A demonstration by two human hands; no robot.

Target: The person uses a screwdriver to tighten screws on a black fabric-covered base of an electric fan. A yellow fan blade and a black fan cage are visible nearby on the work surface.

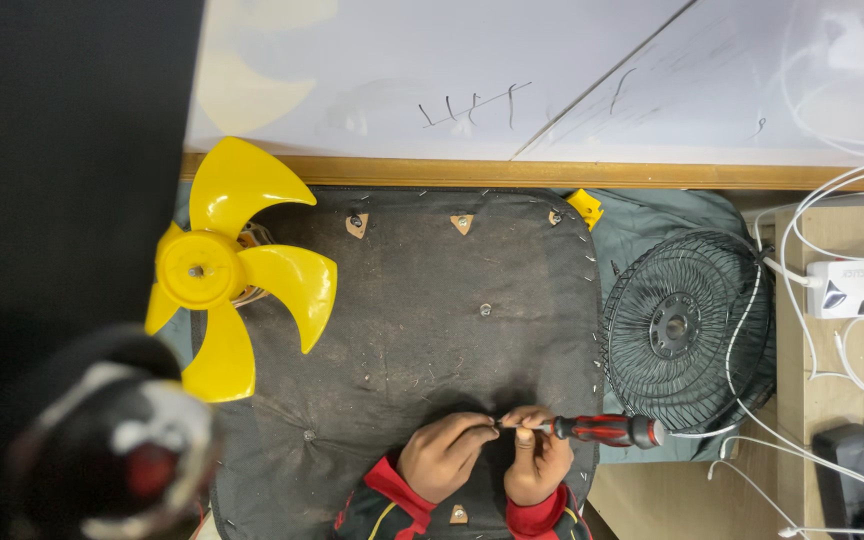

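Left hand [444, 455] pinches something tiny, maybe a screw, at the tip of the red-and-black screwdriver [602, 430] gripped by the right hand [537, 462] over the dark upholstered pad [432, 300]; one slip and it likely vanishes.

We're looking at one yellow fan blade [222, 275], one black fan grille [687, 330], one screwdriver [602, 430], two hands, one power strip [857, 288].

Two bare hands seen: left hand [444, 455], right hand [537, 462]. Red cuffs worn, black sleeves with yellow stripe, at 6 o'clock.
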